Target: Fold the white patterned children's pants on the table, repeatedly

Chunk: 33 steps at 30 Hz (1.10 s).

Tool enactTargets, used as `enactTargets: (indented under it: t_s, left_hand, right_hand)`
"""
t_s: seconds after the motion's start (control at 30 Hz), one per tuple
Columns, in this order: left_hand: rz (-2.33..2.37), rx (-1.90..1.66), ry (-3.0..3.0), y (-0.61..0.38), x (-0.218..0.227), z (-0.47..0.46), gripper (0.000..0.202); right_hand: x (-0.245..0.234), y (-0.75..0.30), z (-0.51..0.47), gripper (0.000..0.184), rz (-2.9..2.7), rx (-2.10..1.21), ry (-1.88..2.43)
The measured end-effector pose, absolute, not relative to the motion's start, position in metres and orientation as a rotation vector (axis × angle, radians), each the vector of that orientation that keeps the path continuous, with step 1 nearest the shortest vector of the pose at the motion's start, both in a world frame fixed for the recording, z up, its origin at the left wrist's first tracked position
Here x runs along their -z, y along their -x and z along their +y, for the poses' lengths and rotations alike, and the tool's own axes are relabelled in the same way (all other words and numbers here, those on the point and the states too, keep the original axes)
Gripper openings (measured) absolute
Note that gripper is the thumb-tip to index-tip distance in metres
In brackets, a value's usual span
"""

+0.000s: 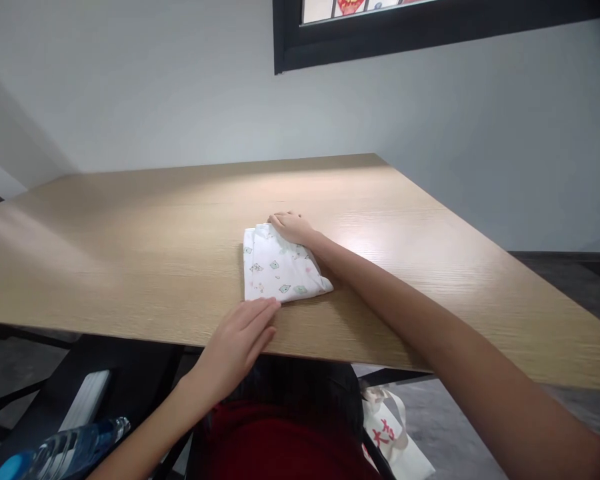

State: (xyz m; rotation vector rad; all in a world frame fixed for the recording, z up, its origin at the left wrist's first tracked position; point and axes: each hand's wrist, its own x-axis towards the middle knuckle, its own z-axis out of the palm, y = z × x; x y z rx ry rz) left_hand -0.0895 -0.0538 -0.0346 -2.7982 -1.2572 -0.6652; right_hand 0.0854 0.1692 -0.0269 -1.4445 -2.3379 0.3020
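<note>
A small white cloth [279, 270] with a green and pink print lies folded into a compact bundle on the wooden table [130, 253]. My right hand [291, 227] rests on the cloth's far top corner, its fingers curled over the folded edge. At the near edge of the cloth my left hand [243, 333] lies flat on the table with fingers stretched out, its fingertips touching the fabric.
A plastic water bottle [63, 448] with a blue cap lies at the lower left, below the table. A white tote bag [393, 437] with red print sits on the floor under the table. A grey wall and a black window frame [380, 43] stand behind.
</note>
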Motion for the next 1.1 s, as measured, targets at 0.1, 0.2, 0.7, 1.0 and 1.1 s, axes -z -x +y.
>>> enactTargets:
  t_s: [0.1,0.2,0.7,1.0,1.1]
  left_hand:
    - [-1.258,0.683,2.731,0.096,0.030,-0.035,0.033]
    - [-1.102,0.622,2.638,0.097,0.026,-0.013,0.020]
    - [-1.469,1.126,2.945,0.095,-0.004,-0.018,0.019]
    - [-1.985,0.725,2.701,0.100,0.001,0.067,0.023]
    - [-1.980,0.649,2.588,0.096,0.009,0.070,0.025]
  right_hand:
    - [0.032,-0.089,0.165,0.047,-2.256,-0.320,1.384]
    - [0.035,-0.097,0.152,0.040,-2.140,-0.325,1.146]
    - [0.000,-0.143,-0.002,0.023,-2.413,-0.365,0.720]
    - [-0.011,-0.116,0.088,0.021,-2.273,-0.606,1.263]
    - [-0.003,-0.109,0.091,0.029,-2.402,-0.464,1.352]
